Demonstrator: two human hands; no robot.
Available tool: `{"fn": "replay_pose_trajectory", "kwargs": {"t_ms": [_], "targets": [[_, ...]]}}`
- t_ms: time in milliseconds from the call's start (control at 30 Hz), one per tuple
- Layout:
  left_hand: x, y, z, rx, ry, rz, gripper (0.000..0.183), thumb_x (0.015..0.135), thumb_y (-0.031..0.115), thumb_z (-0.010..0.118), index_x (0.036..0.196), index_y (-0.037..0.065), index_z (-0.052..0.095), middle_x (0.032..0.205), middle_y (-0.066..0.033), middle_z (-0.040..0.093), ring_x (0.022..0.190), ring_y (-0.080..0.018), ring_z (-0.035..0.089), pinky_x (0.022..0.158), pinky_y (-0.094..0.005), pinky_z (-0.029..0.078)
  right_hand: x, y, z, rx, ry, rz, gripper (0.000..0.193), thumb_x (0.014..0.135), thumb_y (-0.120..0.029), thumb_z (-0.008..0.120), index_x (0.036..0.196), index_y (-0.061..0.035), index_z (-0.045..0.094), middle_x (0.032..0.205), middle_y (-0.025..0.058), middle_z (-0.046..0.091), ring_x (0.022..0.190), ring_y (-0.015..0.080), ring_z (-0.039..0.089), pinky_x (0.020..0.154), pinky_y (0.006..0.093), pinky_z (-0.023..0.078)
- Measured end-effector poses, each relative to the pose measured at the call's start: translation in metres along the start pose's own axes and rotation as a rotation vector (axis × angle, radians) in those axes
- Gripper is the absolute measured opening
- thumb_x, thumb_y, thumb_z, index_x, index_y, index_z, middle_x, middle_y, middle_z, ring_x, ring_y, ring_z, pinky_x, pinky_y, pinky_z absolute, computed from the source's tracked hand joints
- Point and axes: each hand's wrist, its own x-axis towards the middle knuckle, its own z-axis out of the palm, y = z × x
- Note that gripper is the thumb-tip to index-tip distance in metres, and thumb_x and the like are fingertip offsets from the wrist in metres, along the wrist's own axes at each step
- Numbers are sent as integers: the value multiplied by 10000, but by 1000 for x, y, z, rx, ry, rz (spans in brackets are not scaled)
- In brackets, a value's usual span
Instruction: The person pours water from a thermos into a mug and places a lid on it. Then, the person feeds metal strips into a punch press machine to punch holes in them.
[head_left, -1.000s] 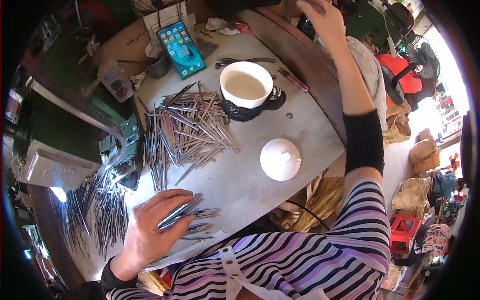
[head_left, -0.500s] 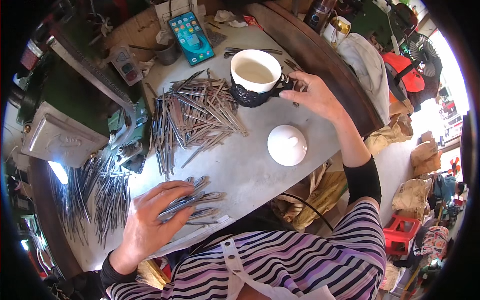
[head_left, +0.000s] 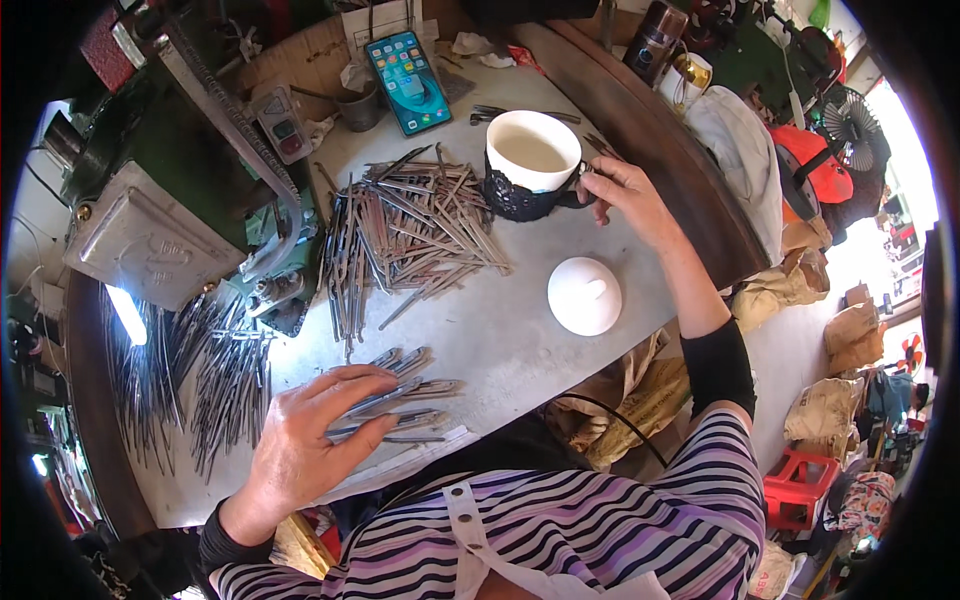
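The right hand partly hides the mug handle; the left hand covers some metal pieces' ends.

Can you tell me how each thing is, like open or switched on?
mug: upright, uncovered
white lid: off, knob up
phone: screen lit
lamp: glowing
metal strips: heaped, jumbled
left hand: curled around metal pieces
right hand: at the mug's handle
fan: can't tell if spinning
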Motion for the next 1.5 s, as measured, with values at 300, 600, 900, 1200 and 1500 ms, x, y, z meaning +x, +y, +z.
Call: {"fn": "replay_pose_trajectory", "kwargs": {"t_ms": [300,600,900,1200,1500], "targets": [[-1,1,-2,-2,-28,-6,294,782,89,727,1057,3,671,1047,-155,674,902,-289,693,775,-335,546,35,-13,-25,-70,61,-104,284,951,-312,557,913,-34,604,816,18,586,619,83,542,563,227,461],[2,-1,-1,-15,-51,-38,297,781,90,731,1059,4,671,1049,-155,673,888,-291,694,767,-336,546,106,-5,-35,-29,222,-154,297,937,-331,585,914,-36,609,839,42,594,635,94,545,559,241,455],[7,-8,-1,-20,-57,-36,299,782,100,734,1058,4,671,1043,-154,677,881,-289,695,766,-338,548,155,23,-38,36,325,-95,366,904,-356,621,1028,-12,629,879,59,631,661,124,574,584,261,492],[6,-5,0,-9,-69,-36,285,781,94,733,1045,4,675,1042,-151,678,875,-283,697,763,-336,551,153,35,-31,100,282,-56,367,906,-364,637,1034,-21,622,867,48,628,658,111,561,559,255,483],[-1,0,3,16,-58,-29,300,735,36,728,1027,-2,674,1039,-136,677,928,-284,681,800,-336,528,75,-21,-35,-508,248,-147,394,855,-350,694,1001,7,612,803,35,626,674,88,541,585,244,442]]}}
